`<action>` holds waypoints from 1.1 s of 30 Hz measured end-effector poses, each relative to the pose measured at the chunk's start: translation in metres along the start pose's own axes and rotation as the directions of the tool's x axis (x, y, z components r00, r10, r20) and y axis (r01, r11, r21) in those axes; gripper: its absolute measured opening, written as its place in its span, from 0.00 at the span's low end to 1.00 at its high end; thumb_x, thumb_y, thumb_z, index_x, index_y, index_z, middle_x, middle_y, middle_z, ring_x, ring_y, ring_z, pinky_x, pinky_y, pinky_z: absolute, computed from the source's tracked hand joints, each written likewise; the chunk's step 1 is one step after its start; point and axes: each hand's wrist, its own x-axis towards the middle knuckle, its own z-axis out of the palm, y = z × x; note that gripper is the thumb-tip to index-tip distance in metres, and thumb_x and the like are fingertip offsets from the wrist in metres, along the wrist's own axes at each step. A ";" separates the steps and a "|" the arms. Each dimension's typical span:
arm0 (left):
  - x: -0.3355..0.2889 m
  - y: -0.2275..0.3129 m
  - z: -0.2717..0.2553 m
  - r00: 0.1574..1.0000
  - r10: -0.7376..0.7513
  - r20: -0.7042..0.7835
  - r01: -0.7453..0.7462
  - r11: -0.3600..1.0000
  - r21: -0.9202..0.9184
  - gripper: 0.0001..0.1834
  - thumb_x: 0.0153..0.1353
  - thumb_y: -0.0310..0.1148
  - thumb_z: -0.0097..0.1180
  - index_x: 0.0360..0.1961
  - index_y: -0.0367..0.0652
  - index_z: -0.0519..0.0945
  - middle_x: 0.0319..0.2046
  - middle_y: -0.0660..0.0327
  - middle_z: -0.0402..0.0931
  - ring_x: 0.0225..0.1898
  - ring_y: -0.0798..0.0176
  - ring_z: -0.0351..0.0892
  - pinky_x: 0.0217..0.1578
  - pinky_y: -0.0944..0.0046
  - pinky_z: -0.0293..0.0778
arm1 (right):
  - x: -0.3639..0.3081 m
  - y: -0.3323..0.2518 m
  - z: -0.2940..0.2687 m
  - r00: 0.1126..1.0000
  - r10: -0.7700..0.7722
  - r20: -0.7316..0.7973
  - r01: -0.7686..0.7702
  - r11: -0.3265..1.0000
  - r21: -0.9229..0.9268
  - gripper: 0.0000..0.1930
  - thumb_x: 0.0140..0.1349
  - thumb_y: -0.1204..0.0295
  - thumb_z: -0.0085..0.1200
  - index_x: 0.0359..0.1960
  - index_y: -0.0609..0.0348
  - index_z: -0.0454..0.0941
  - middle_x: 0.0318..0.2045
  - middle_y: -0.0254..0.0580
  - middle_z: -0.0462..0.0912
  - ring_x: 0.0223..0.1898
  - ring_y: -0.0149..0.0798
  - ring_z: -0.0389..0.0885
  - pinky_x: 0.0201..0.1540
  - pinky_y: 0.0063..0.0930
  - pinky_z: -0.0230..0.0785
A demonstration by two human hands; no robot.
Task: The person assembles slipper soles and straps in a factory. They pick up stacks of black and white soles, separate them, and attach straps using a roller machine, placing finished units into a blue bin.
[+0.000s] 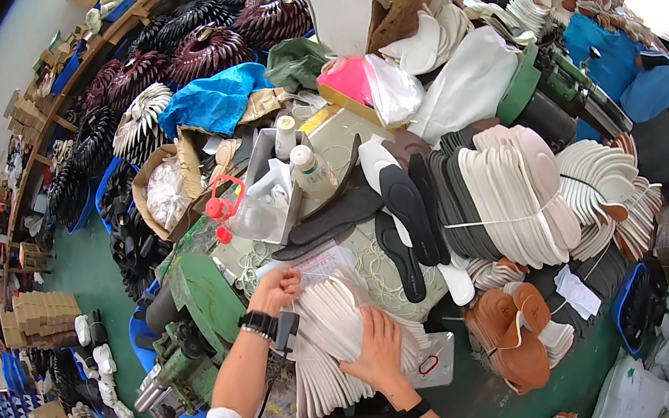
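A fanned stack of white insoles point(335, 318) lies in front of me at the near edge of the worktable. My right hand point(379, 347) rests on its right side, fingers stretched out over the insoles and thumb apart. My left hand point(278, 288) is closed at the stack's upper left, fingertips pinched together; what they hold, if anything, is too small to make out. Just beyond the stack lies a printed paper sheet point(317, 264). Loose thin string point(383, 260) is tangled on the tabletop, beside several black insoles point(399, 259).
Tied piles of white insoles point(520, 195) and brown insoles point(507, 333) stand to the right. A bin with white bottles point(314, 169) is beyond my left hand. Green machinery point(202, 297) is at left. A person in blue point(656, 85) is far right.
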 end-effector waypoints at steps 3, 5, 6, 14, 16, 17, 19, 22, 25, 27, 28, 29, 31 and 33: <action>-0.038 -0.030 0.018 0.961 0.258 0.098 -0.276 0.890 0.362 0.09 0.62 0.22 0.41 0.33 0.47 0.74 0.21 0.64 0.72 0.12 0.74 0.57 0.13 0.70 0.50 | -0.001 0.002 -0.001 1.000 0.021 -0.007 -0.021 1.000 -0.013 0.59 0.30 0.56 0.71 0.68 0.60 0.51 0.64 0.54 0.59 0.67 0.55 0.54 0.69 0.54 0.41; -0.055 -0.038 0.009 0.900 0.396 0.184 -0.355 0.418 0.836 0.12 0.55 0.21 0.44 0.29 0.45 0.80 0.21 0.61 0.76 0.15 0.69 0.65 0.17 0.69 0.59 | 0.000 0.005 0.002 1.000 0.027 -0.013 -0.027 0.999 -0.022 0.60 0.29 0.57 0.71 0.68 0.59 0.51 0.64 0.54 0.58 0.67 0.55 0.54 0.69 0.54 0.41; -0.061 -0.040 0.003 0.865 0.432 0.254 -0.323 0.093 0.942 0.13 0.52 0.20 0.45 0.27 0.44 0.83 0.21 0.60 0.78 0.16 0.67 0.70 0.19 0.68 0.63 | 0.001 0.007 0.003 1.000 0.013 -0.007 -0.013 1.000 -0.009 0.60 0.29 0.56 0.72 0.68 0.59 0.51 0.64 0.54 0.58 0.67 0.56 0.54 0.69 0.54 0.41; -0.066 -0.061 0.007 0.584 0.786 0.204 -0.122 -0.163 0.979 0.15 0.47 0.22 0.50 0.32 0.40 0.88 0.29 0.47 0.83 0.30 0.49 0.81 0.37 0.59 0.75 | 0.007 0.013 0.001 0.998 -0.054 0.028 0.054 0.999 0.001 0.62 0.29 0.53 0.73 0.68 0.60 0.49 0.66 0.58 0.55 0.68 0.59 0.52 0.68 0.59 0.41; -0.054 -0.067 -0.008 0.505 0.747 0.434 -0.248 -0.356 0.901 0.15 0.48 0.25 0.53 0.36 0.41 0.86 0.47 0.43 0.76 0.43 0.45 0.77 0.47 0.55 0.71 | 0.006 0.007 0.004 0.999 -0.035 0.028 0.036 0.999 -0.026 0.63 0.30 0.51 0.73 0.69 0.61 0.48 0.67 0.60 0.53 0.68 0.62 0.50 0.67 0.63 0.41; -0.050 -0.072 -0.017 0.458 0.710 0.534 -0.297 -0.444 0.845 0.15 0.49 0.26 0.54 0.38 0.41 0.86 0.55 0.41 0.72 0.50 0.43 0.75 0.53 0.53 0.69 | 0.003 0.004 0.008 0.999 -0.024 0.034 0.025 0.999 -0.037 0.64 0.31 0.51 0.73 0.69 0.61 0.47 0.68 0.61 0.52 0.69 0.63 0.49 0.67 0.65 0.40; -0.084 -0.111 0.011 0.525 0.641 0.560 -0.098 -0.608 0.788 0.20 0.51 0.27 0.55 0.48 0.39 0.81 0.68 0.41 0.55 0.65 0.40 0.59 0.64 0.42 0.54 | 0.004 0.007 0.007 0.998 0.026 0.058 -0.023 0.998 -0.055 0.63 0.33 0.49 0.73 0.69 0.61 0.46 0.68 0.63 0.49 0.69 0.64 0.47 0.66 0.69 0.39; -0.123 -0.166 0.014 0.412 0.564 0.715 -0.003 -0.784 0.621 0.27 0.56 0.34 0.56 0.60 0.43 0.73 0.70 0.45 0.53 0.71 0.39 0.47 0.66 0.33 0.41 | 0.004 0.007 0.013 0.999 0.039 0.027 -0.038 0.999 -0.021 0.62 0.36 0.49 0.72 0.70 0.61 0.45 0.69 0.65 0.47 0.70 0.65 0.46 0.66 0.71 0.38; -0.130 -0.195 -0.002 0.434 0.501 0.749 -0.094 -0.802 0.590 0.33 0.61 0.40 0.53 0.68 0.49 0.64 0.71 0.49 0.51 0.73 0.41 0.43 0.67 0.33 0.38 | 0.006 0.012 0.027 0.999 0.047 -0.017 -0.048 0.996 -0.079 0.61 0.38 0.50 0.70 0.70 0.60 0.44 0.69 0.66 0.46 0.70 0.67 0.46 0.65 0.72 0.39; -0.122 -0.195 -0.013 0.426 0.513 0.745 -0.050 -0.809 0.585 0.32 0.64 0.43 0.49 0.69 0.50 0.61 0.72 0.50 0.49 0.73 0.43 0.42 0.67 0.34 0.38 | 0.006 0.006 0.023 1.000 0.029 -0.011 -0.030 0.990 -0.134 0.58 0.39 0.51 0.70 0.69 0.59 0.47 0.68 0.65 0.49 0.68 0.66 0.49 0.64 0.70 0.43; -0.121 -0.197 -0.020 0.432 0.527 0.732 -0.052 -0.795 0.604 0.31 0.66 0.44 0.47 0.70 0.50 0.62 0.72 0.51 0.50 0.73 0.44 0.44 0.67 0.34 0.39 | 0.002 0.004 0.018 1.000 0.012 0.006 -0.010 0.989 -0.151 0.56 0.40 0.51 0.69 0.69 0.58 0.49 0.67 0.64 0.53 0.67 0.65 0.53 0.64 0.67 0.47; -0.120 -0.197 -0.019 0.426 0.526 0.736 -0.060 -0.796 0.603 0.31 0.65 0.44 0.48 0.69 0.50 0.62 0.72 0.51 0.50 0.73 0.43 0.44 0.67 0.34 0.39 | 0.005 0.004 0.009 1.000 0.001 0.012 0.001 0.985 -0.173 0.54 0.40 0.52 0.69 0.68 0.58 0.52 0.66 0.64 0.57 0.66 0.64 0.57 0.64 0.64 0.51; -0.120 -0.196 -0.022 0.420 0.530 0.737 -0.064 -0.792 0.607 0.32 0.65 0.44 0.49 0.69 0.50 0.62 0.71 0.51 0.51 0.73 0.43 0.45 0.67 0.34 0.39 | 0.032 0.026 -0.024 0.975 -0.073 0.211 0.073 0.997 0.007 0.45 0.43 0.54 0.68 0.63 0.58 0.63 0.59 0.61 0.68 0.61 0.60 0.67 0.61 0.55 0.60; -0.123 -0.198 -0.020 0.423 0.536 0.731 -0.074 -0.784 0.617 0.32 0.65 0.43 0.50 0.69 0.51 0.62 0.71 0.51 0.51 0.72 0.42 0.45 0.67 0.34 0.40 | 0.066 0.037 -0.047 0.986 -0.049 0.157 0.036 0.996 0.084 0.32 0.47 0.57 0.65 0.54 0.58 0.74 0.50 0.57 0.78 0.53 0.56 0.76 0.55 0.46 0.68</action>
